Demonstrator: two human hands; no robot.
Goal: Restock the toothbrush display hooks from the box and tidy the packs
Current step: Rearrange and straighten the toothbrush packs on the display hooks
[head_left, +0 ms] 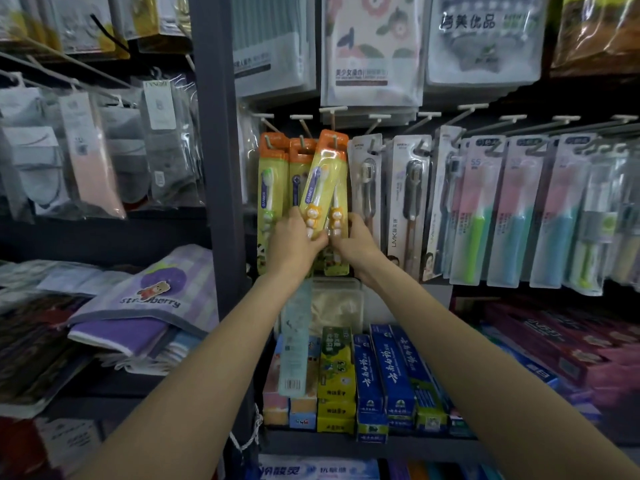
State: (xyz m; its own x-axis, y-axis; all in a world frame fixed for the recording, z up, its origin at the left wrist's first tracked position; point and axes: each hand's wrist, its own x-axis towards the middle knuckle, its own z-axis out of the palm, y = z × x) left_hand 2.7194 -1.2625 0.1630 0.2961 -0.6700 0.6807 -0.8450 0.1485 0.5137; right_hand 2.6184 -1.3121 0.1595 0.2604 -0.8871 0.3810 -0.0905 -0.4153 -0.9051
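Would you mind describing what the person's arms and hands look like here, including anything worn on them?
Both forearms are bare as far as the frame shows, with no sleeve in view. The left hand and the right hand wear no gloves, and no watch, bracelet or ring is visible. The fingertips are partly hidden behind the packs, so the nails cannot be judged.

Left of the left hand [294, 242] a dark upright post [218, 168] blocks passage. Right of the right hand [356, 242] hanging toothbrush packs [408, 202] crowd close. Below both hands, toothpaste boxes [367, 375] fill the shelf.
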